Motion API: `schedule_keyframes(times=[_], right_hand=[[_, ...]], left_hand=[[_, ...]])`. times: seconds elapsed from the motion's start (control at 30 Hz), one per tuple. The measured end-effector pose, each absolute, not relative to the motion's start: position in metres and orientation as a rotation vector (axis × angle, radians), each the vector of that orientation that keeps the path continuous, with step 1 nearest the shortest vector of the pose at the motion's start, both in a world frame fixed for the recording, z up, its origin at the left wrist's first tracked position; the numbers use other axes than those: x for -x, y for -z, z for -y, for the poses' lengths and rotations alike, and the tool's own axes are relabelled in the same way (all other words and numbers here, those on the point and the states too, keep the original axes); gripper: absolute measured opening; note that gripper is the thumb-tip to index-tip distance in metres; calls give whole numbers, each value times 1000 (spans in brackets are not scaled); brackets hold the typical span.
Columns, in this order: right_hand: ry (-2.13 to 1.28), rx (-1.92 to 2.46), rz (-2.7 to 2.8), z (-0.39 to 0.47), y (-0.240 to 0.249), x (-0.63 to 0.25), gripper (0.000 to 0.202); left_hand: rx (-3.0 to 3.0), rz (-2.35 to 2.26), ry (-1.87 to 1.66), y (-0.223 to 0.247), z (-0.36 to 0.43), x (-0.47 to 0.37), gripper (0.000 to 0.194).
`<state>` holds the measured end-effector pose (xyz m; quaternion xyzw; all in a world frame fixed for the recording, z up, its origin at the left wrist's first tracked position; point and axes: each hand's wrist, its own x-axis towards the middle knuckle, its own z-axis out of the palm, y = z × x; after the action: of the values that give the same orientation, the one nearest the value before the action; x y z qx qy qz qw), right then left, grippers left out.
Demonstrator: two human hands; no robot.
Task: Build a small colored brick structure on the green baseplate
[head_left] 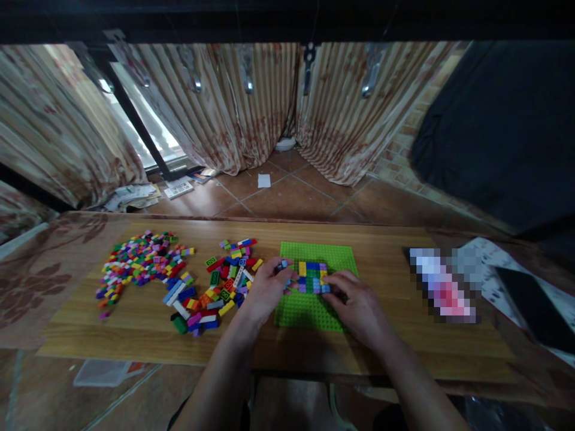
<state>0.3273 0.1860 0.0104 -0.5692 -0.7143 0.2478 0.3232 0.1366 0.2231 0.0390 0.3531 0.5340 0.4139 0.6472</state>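
A bright green studded baseplate (314,317) lies on the wooden table, carrying a small block of joined toy bricks (309,266) in yellow, blue, green, purple and light blue. At its left edge, my left hand (268,291) has its fingers curled around a small light-blue brick (283,264), partly hidden by them. On the other side my right hand (358,303) pinches a light-blue brick (324,288) at the near right corner of the build, thumb in front and index finger behind.
Loose bricks (227,287) in many colours lie left of the baseplate, with a bigger pile of small bricks (144,263) farther left. Toward the right are a blurred-out object (442,284) and a dark phone-like slab (532,305). Curtains (215,114) hang beyond the wooden table (390,251).
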Motion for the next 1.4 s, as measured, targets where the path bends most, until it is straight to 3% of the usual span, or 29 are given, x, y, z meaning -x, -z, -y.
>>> schedule_keyframes(times=[0.83,1.4], right_hand=[[-836,1804,1441,-200,1,-332,35],[-805,1840,1558,-206,-7,-330,25]], left_hand=[[-870,-1267,-941,-28,-225,-135,15],[-834,-1231,-930,-33,-220,-139,15]])
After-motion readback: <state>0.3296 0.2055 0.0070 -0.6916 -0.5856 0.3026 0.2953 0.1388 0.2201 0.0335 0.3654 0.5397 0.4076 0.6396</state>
